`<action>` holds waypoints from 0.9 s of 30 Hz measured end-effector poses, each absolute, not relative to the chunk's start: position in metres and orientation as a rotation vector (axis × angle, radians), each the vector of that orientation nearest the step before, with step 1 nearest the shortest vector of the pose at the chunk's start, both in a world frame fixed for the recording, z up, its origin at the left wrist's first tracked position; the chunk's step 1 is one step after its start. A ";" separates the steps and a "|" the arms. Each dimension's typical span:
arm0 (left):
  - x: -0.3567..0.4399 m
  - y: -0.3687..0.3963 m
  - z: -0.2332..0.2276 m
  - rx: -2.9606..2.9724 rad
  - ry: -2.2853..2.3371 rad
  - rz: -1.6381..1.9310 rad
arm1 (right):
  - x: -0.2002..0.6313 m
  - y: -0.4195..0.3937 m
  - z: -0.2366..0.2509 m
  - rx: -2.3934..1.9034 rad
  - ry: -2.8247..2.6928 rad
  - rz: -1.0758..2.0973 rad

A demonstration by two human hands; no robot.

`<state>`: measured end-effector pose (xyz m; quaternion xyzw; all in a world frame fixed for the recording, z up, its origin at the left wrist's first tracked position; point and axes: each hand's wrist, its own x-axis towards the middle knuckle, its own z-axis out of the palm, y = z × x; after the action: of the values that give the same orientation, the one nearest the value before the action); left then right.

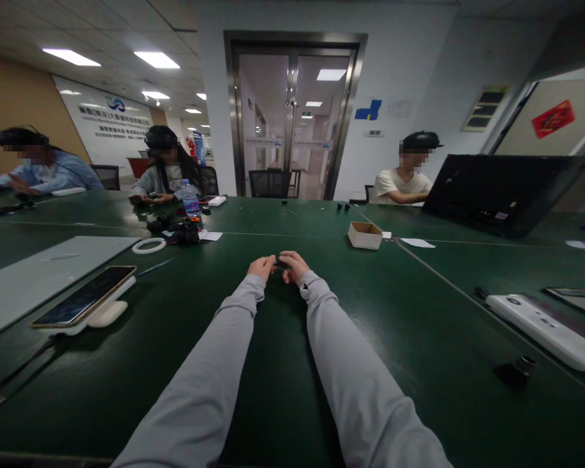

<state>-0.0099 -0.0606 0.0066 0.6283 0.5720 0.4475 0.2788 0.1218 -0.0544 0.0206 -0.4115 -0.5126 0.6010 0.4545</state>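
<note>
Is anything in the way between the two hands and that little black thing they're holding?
Nothing visible. The left hand and right hand already pinch the small black part between them over the green table. The cardboard box sits apart.

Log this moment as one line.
left hand: pinching small black part | right hand: pinching same part | surface: dark green table | nearby: small open cardboard box, smartphone on white stand

Two hands [262, 267] [295, 265], one small black part [281, 264], three seated people [407, 175], one cardboard box [365, 235], one water bottle [190, 198].
</note>
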 end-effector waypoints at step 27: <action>-0.011 -0.059 0.005 1.737 1.563 1.201 | 0.119 -0.055 0.022 -1.108 -1.215 1.499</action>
<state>-0.0107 -0.0588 0.0049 0.6394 0.5753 0.4421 0.2544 0.1191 -0.0550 0.0221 -0.4464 -0.4898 0.6042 0.4425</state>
